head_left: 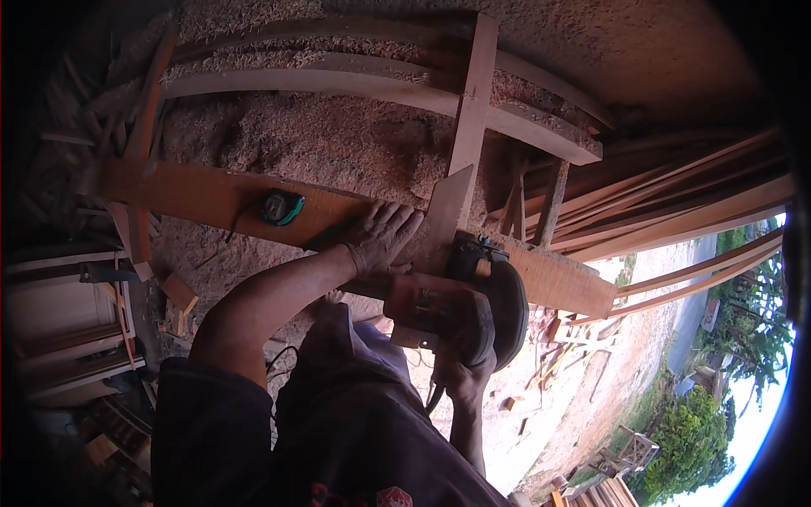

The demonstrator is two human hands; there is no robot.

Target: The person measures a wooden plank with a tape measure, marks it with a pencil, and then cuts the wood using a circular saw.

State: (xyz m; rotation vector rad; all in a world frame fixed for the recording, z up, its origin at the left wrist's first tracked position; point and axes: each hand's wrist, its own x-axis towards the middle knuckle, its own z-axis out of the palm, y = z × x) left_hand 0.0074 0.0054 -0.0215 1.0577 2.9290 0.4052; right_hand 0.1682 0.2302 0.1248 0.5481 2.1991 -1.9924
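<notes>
A long reddish-brown plank (pixel 194 193) lies across the view in front of me. My left hand (pixel 387 237) rests on it, fingers laid toward its far edge and thumb pointing at the saw. Just right of those fingertips, a pale wooden piece (pixel 449 203) with a slanted end stands out over the plank. My right hand (pixel 467 378) is wrapped round the rear handle of a circular saw (pixel 435 308). The saw's dark round guard (pixel 510 314) is at the plank's near edge; the blade itself is hidden. A black and teal tape measure (pixel 281 206) sits on the plank left of my left hand.
Pale crossbeams (pixel 338 83) and an upright-running batten (pixel 476 93) support the work, over heaped shavings (pixel 279 139). Long boards (pixel 676 207) are stacked at the right. A power cord (pixel 435 399) hangs from the saw. Panelled frames (pixel 63 308) and offcuts (pixel 179 293) lie left.
</notes>
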